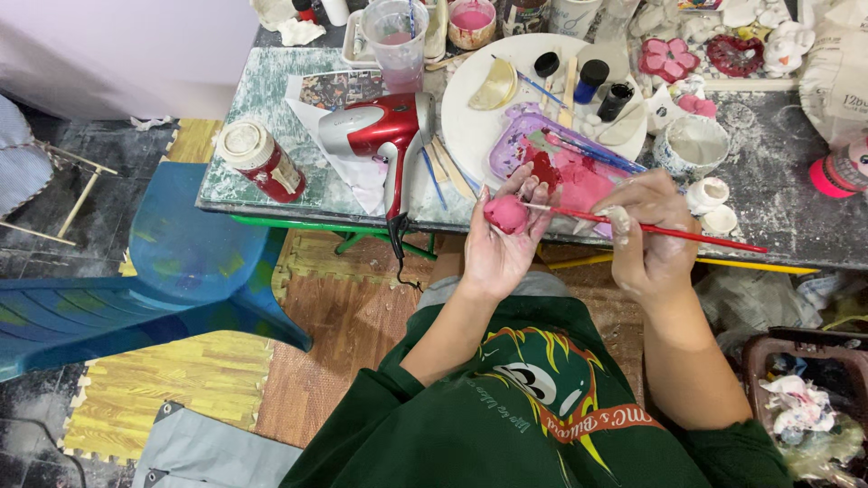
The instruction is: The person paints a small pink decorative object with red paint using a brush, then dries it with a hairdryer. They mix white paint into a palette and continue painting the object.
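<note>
My left hand [495,244] is palm up below the table edge, cradling a small pink painted figure [506,214]. My right hand [649,233] grips a thin red-handled paintbrush [687,234]; its tip points left and touches the pink figure. Just beyond both hands lies a purple palette tray [523,145] smeared with pink and red paint, with other brushes resting on it.
A red and silver hair dryer [384,131] lies on the table left of the palette, a red can [262,161] further left. A round white plate [475,126], paint bottles, cups and white plaster pieces crowd the back. A blue plastic chair [181,253] stands left; a bin [805,398] right.
</note>
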